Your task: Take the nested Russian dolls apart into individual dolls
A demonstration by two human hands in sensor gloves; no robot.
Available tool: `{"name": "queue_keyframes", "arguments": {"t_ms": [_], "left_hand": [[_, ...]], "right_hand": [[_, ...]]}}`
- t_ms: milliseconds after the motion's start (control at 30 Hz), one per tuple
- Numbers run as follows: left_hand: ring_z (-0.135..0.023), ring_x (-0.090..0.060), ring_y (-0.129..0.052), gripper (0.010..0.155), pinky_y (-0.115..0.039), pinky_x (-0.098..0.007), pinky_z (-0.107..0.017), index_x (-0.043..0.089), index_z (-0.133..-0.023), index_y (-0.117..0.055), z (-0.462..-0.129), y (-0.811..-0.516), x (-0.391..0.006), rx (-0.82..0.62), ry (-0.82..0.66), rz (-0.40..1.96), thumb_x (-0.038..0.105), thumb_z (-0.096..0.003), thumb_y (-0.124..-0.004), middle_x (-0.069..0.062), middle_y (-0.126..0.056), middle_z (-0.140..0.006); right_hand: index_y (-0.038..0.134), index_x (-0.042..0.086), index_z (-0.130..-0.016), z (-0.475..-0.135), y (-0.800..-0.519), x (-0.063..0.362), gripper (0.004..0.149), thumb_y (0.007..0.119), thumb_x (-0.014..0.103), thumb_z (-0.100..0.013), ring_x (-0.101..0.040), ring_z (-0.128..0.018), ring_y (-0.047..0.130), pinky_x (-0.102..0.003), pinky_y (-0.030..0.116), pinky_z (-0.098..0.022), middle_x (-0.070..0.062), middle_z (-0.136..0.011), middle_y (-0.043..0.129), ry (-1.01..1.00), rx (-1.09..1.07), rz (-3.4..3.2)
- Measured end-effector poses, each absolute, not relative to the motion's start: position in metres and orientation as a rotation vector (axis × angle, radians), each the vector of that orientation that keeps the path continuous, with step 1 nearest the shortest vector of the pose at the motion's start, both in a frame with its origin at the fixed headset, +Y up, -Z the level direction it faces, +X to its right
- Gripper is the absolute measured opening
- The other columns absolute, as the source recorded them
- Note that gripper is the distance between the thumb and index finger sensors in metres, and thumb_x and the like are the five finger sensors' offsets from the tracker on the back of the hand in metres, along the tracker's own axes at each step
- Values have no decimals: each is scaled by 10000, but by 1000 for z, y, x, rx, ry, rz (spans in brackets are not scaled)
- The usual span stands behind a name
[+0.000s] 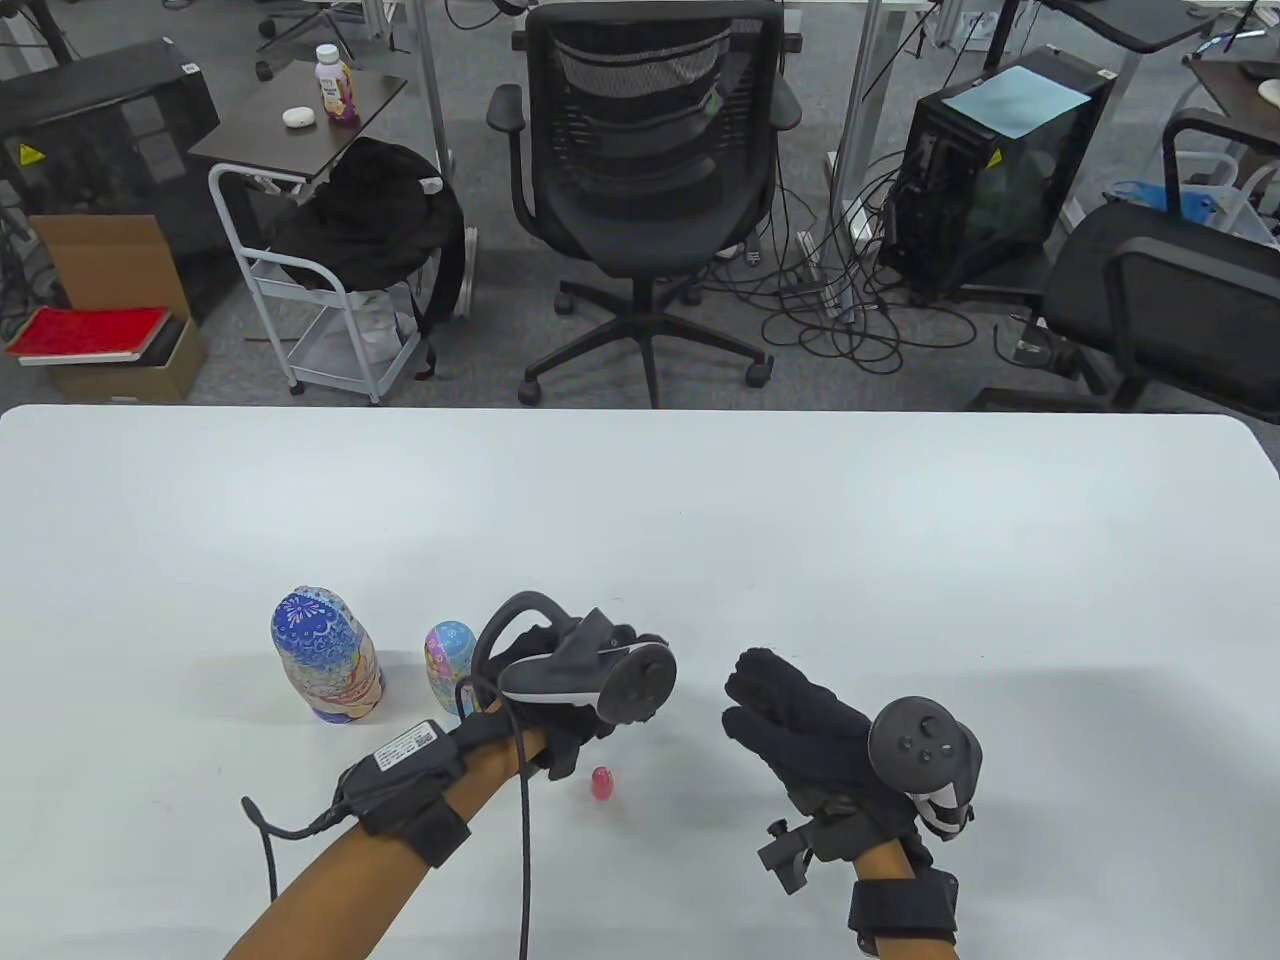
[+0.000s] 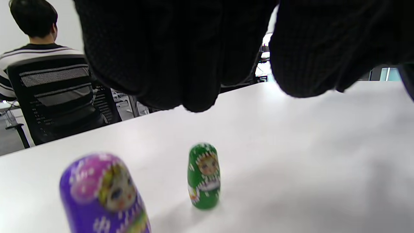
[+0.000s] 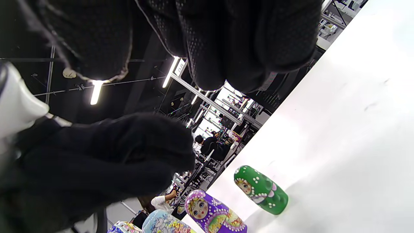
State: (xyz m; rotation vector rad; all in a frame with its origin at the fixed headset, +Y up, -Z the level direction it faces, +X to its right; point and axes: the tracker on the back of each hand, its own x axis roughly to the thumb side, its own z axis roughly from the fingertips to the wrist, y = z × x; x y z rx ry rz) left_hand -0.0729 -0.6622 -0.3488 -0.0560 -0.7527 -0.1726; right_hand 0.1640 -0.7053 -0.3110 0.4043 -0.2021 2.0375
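Several painted dolls stand on the white table [image 1: 640, 520]. The largest blue doll [image 1: 325, 655] is at the left, with a light blue doll [image 1: 450, 665] beside it. My left hand [image 1: 560, 725] hovers just right of them and holds nothing. Under it, the left wrist view shows a purple doll [image 2: 103, 194] and a smaller green doll [image 2: 203, 176] standing upright; the table view hides both. A tiny red doll [image 1: 602, 783] stands alone near my left wrist. My right hand [image 1: 775, 705] is open and empty, further right. The right wrist view shows the green doll [image 3: 261, 190] and the purple doll [image 3: 213, 212].
An office chair [image 1: 645, 170] stands beyond the table's far edge, with a white cart [image 1: 330, 300], boxes and computer towers on the floor behind. A cable [image 1: 522, 850] runs along my left forearm. A person [image 2: 35, 35] sits in the background of the left wrist view.
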Motion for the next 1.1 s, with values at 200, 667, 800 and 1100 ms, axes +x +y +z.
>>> {"name": "queue_keyframes", "arguments": {"t_ms": [200, 667, 800, 1100], "left_hand": [[-791, -315, -973, 672, -868, -417, -564, 203, -1012, -728, -321, -698, -87, -114, -789, -193, 589, -469, -813, -78, -920, -925], [-685, -256, -1041, 497, -912, -376, -507, 204, -919, -810, -314, -734, -97, -50, -782, -74, 442, -488, -873, -32, -995, -806], [-652, -258, -1055, 486, -921, -374, -490, 185, -904, -826, -314, -729, -107, 39, -738, 140, 448, -498, -867, -35, -1012, -775], [-628, -253, -1063, 483, -924, -373, -473, 178, -891, -842, -295, -683, -127, 242, -751, 337, 457, -499, -872, -34, -1024, -750]], "right_hand": [[703, 36, -992, -312, -709, 159, 714, 871, 463, -445, -437, -741, 923, -511, 808, -534, -243, -862, 922, -165, 419, 2049], [718, 42, -985, -312, -716, 146, 702, 872, 460, -442, -442, -739, 921, -515, 805, -534, -247, -861, 922, -75, 480, 2078], [725, 44, -981, -311, -719, 141, 693, 872, 457, -444, -441, -739, 922, -515, 807, -532, -245, -859, 924, -41, 497, 2082], [728, 64, -985, -310, -734, 117, 686, 876, 453, -440, -450, -750, 911, -524, 797, -540, -248, -873, 914, 121, 575, 2091]]}}
